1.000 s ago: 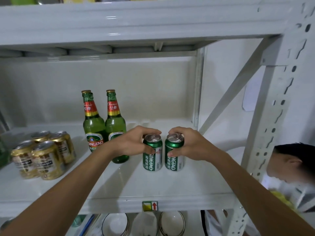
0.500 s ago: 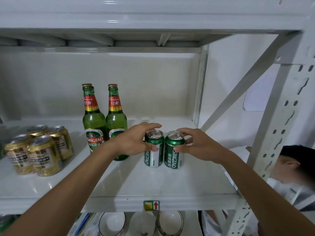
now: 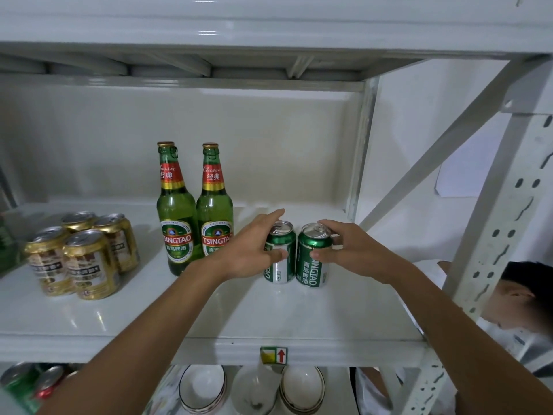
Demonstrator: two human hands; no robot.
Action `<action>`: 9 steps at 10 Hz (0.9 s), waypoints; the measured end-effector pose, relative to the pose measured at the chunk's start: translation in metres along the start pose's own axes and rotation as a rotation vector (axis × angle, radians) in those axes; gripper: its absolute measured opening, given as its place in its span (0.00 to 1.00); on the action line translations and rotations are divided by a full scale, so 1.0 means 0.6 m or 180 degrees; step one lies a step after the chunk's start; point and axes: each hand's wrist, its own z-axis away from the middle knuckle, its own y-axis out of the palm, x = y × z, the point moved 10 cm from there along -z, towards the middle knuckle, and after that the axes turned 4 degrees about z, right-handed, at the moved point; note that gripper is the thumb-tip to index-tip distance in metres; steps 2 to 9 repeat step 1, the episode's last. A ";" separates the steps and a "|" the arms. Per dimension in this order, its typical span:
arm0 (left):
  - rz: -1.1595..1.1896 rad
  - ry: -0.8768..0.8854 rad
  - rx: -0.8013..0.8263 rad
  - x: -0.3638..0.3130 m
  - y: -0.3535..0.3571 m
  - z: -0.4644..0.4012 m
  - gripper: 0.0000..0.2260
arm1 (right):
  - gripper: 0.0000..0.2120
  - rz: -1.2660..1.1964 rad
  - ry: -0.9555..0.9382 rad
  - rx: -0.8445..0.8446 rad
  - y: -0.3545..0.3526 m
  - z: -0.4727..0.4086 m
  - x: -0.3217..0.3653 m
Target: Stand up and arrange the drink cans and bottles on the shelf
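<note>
Two green Tsingtao cans stand upright side by side on the white shelf (image 3: 209, 319). My left hand (image 3: 248, 250) holds the left green can (image 3: 281, 272), thumb on its front and fingers stretched behind its top. The right green can (image 3: 311, 266) is gripped by my right hand (image 3: 353, 250), thumb in front and fingers curled round the back. Left of them stand two tall green beer bottles (image 3: 176, 229) (image 3: 215, 229), touching each other. Several gold cans (image 3: 80, 259) are clustered upright at the shelf's left.
A perforated shelf post (image 3: 496, 235) and a diagonal brace (image 3: 434, 151) rise on the right. A person's head (image 3: 520, 298) shows beyond the post. On the level below are white bowls (image 3: 203, 387) and some cans (image 3: 30, 384). Another shelf board hangs overhead.
Both hands stay on the two green cans. My left hand's fingers have straightened out behind its can. The view has shifted slightly; the cans keep their place beside the bottles.
</note>
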 end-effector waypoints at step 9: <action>0.0002 0.0130 -0.0303 -0.013 -0.026 0.008 0.36 | 0.39 0.0487 0.0083 -0.0535 -0.016 0.002 0.018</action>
